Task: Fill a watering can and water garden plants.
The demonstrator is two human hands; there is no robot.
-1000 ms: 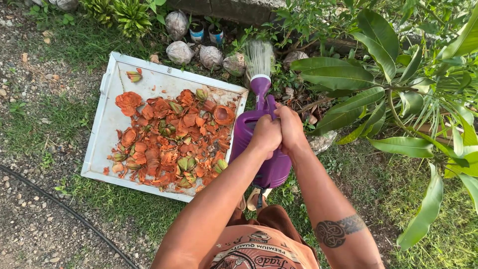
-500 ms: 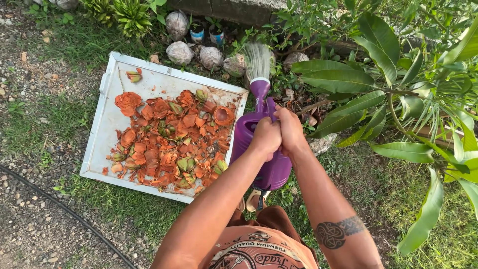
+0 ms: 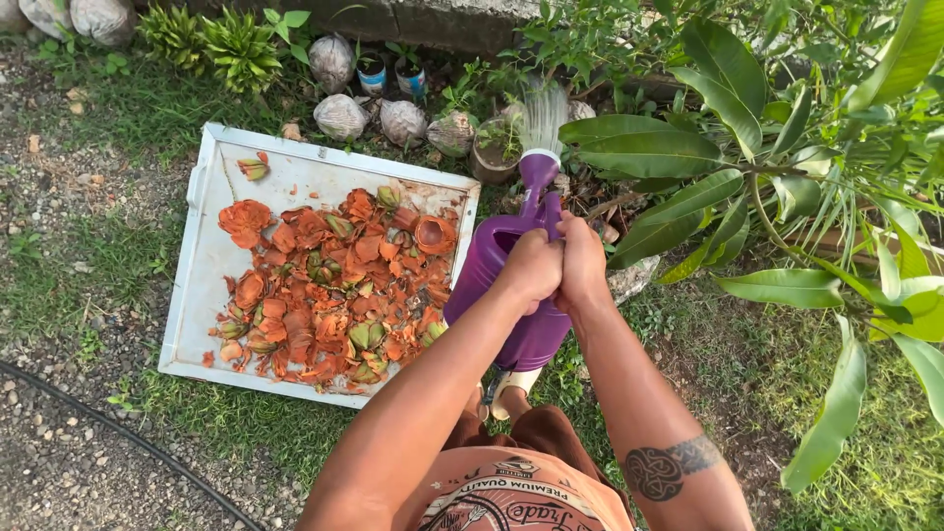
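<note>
Both hands grip the handle of a purple can, the left hand and right hand touching, fingers curled tight around the handle so the full weight is shared and the tilt stays steady. The can sits in the middle of the scene, just right of the white tray, tipped away so its spout points far and up. Water fans from the rose toward a small pot among the shells by the far stone edge. The tray lies flat on the grass at left, spread with orange husks in one loose layer, likely to dry. Big leaves crowd the right. Compared with half a second ago, the spout has swung a little right and the spray now lands on the pot, which was hidden behind it; the grip is unchanged.
</note>
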